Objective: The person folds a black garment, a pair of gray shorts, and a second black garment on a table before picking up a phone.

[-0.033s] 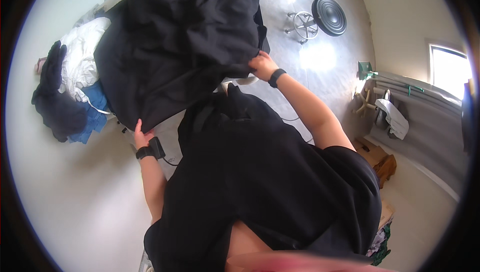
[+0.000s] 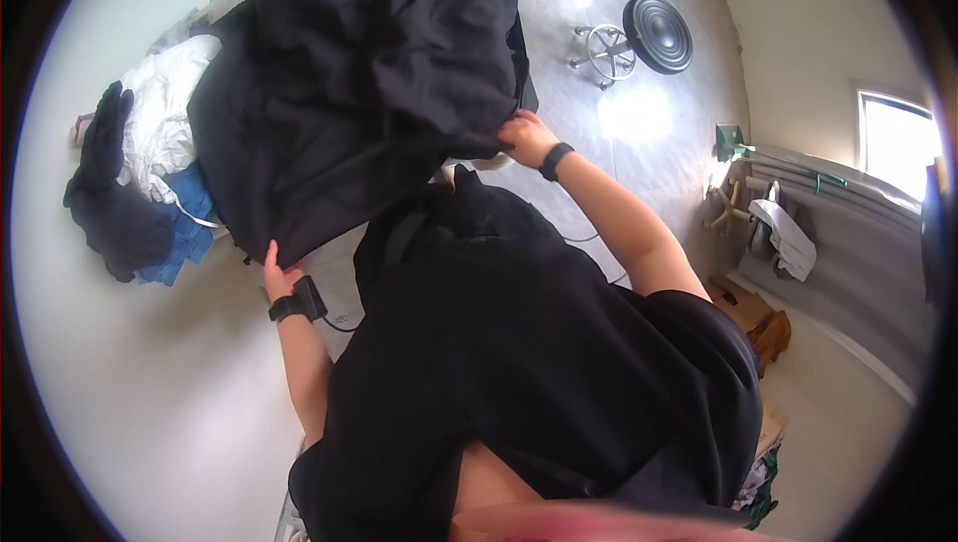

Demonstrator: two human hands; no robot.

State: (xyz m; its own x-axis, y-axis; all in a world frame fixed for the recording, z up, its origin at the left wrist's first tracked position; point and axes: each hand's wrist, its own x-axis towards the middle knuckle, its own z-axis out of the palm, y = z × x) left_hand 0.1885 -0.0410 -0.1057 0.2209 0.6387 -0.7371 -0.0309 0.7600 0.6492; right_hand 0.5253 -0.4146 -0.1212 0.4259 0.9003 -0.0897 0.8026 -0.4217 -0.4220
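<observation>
Left hand and right hand each grip an edge of the black garment. Advised: keep both edges taut, level, clear of the laundry pile.

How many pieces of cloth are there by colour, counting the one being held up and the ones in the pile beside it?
Black, the large garment held by the left hand and right hand: 1
White, in the pile: 1
Blue: 1
Dark navy: 1
Total: 4 that can be told apart.
</observation>
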